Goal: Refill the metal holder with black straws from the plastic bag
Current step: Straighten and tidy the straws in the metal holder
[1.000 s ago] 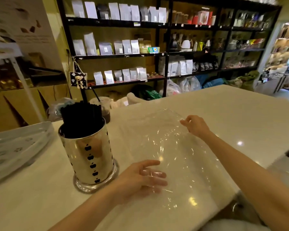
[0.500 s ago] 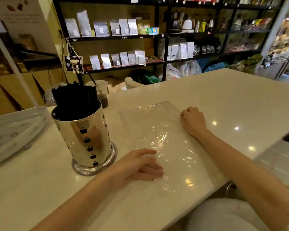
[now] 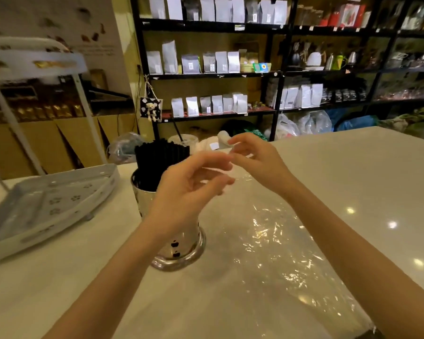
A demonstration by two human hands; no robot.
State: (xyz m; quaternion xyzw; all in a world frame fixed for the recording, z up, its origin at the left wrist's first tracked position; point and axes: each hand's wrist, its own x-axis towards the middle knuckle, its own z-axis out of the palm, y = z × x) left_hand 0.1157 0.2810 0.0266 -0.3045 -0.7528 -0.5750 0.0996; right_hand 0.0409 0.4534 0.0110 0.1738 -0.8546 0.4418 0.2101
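Observation:
A shiny metal holder (image 3: 181,245) with black apple-shaped cutouts stands on the white counter, packed full of black straws (image 3: 157,155). The clear plastic bag (image 3: 279,253) lies flat and crinkled to its right, with no straws visible inside. My left hand (image 3: 189,187) hovers in front of the holder's upper part, fingers apart and loosely curled. My right hand (image 3: 255,157) is raised just right of it above the bag's far end, fingers also apart. Their fingertips almost meet, and I see nothing held in either.
A white perforated tray (image 3: 47,206) sits at the left on the counter (image 3: 353,172). A plastic cup (image 3: 184,140) with a straw stands behind the holder. Dark shelves (image 3: 230,74) of pouches fill the back wall. The counter's near edge drops off at lower right.
Both hands have lifted off the flattened bag and come together in the air above its far end. The view has tilted up.

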